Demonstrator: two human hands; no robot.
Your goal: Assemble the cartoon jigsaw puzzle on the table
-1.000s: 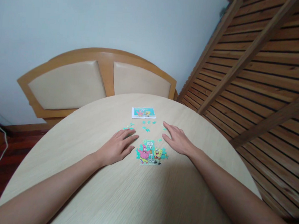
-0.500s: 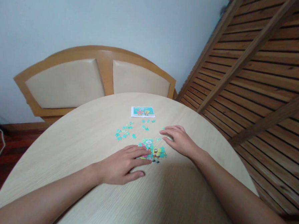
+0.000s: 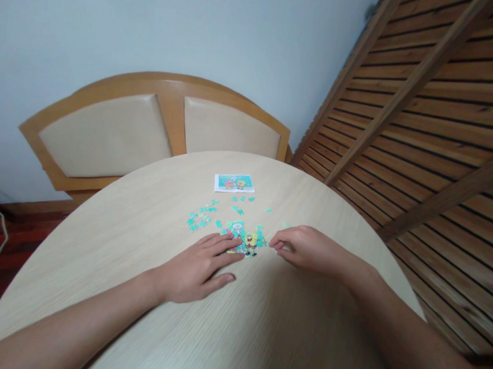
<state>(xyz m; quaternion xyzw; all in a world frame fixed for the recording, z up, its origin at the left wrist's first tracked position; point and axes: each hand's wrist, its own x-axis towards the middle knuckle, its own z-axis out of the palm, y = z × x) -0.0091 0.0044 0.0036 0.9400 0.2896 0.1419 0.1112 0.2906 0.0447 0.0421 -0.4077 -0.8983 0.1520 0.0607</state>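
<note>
SpongeBob jigsaw puzzle (image 3: 250, 241), partly assembled mid tabletop (image 3: 205, 336): best steadied lightly, joints kept flat. Left part hidden under spread left hand (image 3: 209, 262); just off right edge, right hand (image 3: 301, 247) with fingers curled, grip on any piece unclear. Beyond: loose puzzle pieces (image 3: 203, 224), mostly left; farthest, printed picture sheet (image 3: 235, 183).

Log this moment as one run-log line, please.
left hand: spread over puzzle, left part; right hand: pinched beside puzzle's right edge, contents unclear; card: beyond loose pieces
</note>
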